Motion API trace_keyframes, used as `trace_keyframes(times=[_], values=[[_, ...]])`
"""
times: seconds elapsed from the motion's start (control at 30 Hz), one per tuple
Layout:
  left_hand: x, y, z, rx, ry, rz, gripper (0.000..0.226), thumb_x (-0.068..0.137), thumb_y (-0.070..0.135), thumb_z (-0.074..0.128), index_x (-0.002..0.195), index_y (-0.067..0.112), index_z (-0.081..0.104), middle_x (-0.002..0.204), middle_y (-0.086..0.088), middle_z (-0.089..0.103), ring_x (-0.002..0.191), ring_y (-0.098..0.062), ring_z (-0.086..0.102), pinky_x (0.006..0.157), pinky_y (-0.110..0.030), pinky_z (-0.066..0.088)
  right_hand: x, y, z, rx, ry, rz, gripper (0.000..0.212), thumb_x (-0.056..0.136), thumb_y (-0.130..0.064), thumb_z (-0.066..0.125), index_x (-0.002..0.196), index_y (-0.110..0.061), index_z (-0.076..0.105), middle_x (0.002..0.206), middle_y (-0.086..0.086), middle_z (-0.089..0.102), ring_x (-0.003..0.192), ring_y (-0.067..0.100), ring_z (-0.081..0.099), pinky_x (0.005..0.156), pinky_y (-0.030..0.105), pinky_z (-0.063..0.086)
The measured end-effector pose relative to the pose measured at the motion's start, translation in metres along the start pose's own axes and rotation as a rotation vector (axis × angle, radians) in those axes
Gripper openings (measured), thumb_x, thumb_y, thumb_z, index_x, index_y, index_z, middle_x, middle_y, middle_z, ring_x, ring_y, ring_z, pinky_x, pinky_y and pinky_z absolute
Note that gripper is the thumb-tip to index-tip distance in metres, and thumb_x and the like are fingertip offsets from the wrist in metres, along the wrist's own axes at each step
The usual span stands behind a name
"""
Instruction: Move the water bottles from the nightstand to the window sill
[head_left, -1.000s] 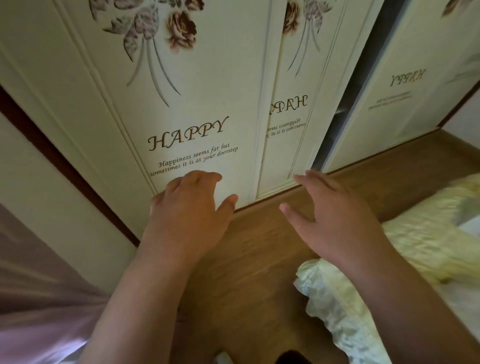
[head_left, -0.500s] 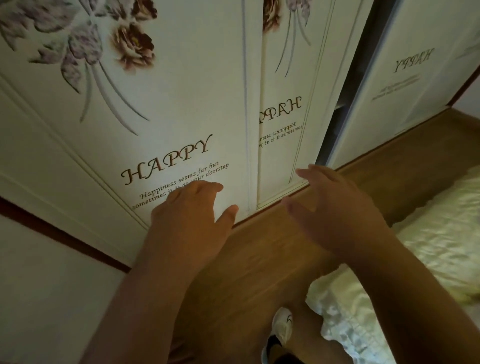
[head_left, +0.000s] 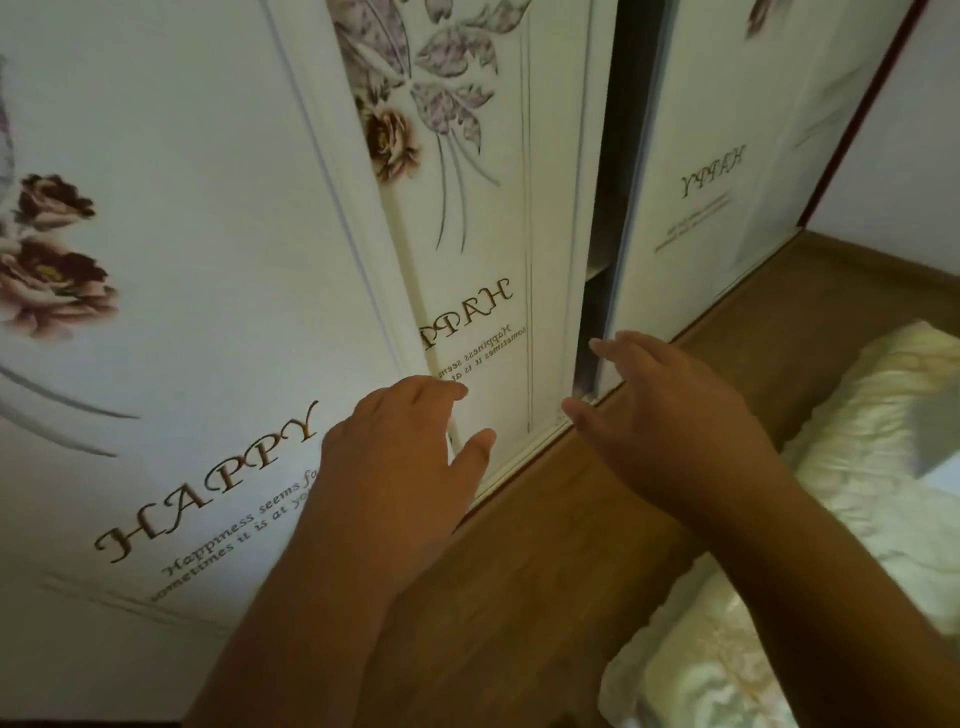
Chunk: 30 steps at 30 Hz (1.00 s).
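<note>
Your left hand (head_left: 395, 457) is up in front of the wardrobe door (head_left: 182, 312), the big cream panel printed with brown roses and the word "HAPPY". Its fingers (head_left: 436, 389) are loosely spread and a little bent, thumb stuck out to the side, with nothing in them. Whether the tips touch the panel or only hover before it, I cannot tell.

Your right hand (head_left: 670, 421) is out beside it, fingers apart and relaxed, thumb pointing toward the left hand, holding nothing. Its fingertips (head_left: 602, 345) sit right at the dark gap (head_left: 608, 218) between the middle door (head_left: 498, 270) and the right-hand door (head_left: 727, 171), where the sliding panels stand slightly apart. Both those doors carry the "HAPPY" lettering mirrored.

Below your hands runs the wooden floor (head_left: 524, 582), meeting the foot of the wardrobe. At the lower right lies the bed, its pale, shiny, ruffled cover (head_left: 852, 499) bunched along the edge.

The water bottles are nowhere in this view, and neither are the nightstand or the window sill.
</note>
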<state>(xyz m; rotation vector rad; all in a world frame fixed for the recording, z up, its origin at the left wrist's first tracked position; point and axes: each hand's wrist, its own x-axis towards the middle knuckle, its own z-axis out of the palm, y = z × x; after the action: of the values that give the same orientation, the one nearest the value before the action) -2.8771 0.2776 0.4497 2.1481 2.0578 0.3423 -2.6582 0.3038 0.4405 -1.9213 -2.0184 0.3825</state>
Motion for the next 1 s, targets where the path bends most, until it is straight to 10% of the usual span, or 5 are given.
trace_keyframes(times=[1.0], values=[[0.41, 0.116, 0.094, -0.044, -0.172, 0.649, 0.059, 0.093, 0.067, 0.045, 0.144, 0.037, 0.046, 0.147, 0.009, 0.05, 0.133, -0.018, 0.046, 0.101, -0.042, 0.043, 0.227, 0.104, -0.021, -0.087, 0.236, 0.7, 0.07, 0.088, -0.071, 0.044, 0.15, -0.041, 0.031, 0.159, -0.014, 0.03, 0.143, 0.017, 0.035, 0.115, 0.046, 0.035]])
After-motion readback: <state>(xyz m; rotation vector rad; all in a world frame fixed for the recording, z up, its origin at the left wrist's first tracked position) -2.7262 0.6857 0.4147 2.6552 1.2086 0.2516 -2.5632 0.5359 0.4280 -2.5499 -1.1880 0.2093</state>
